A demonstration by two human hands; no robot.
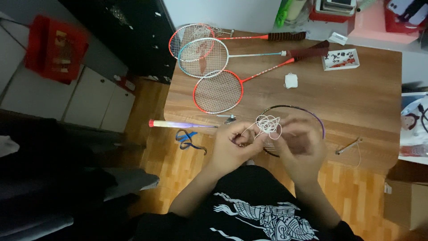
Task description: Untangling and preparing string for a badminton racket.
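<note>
Both hands work a tangle of white racket string (269, 125) at the near edge of the wooden bench (365, 98). Left hand (234, 147) has its grip pinched together on a strand below the tangle. Right hand (301, 145) is motion-blurred, so I cannot tell how its grip stands; it lies over the purple racket frame (318, 122), whose handle (178, 124) juts left beyond the bench. Farther back lie three strung badminton rackets (218, 91), a white wad (291, 81) and a small tray (340, 59).
</note>
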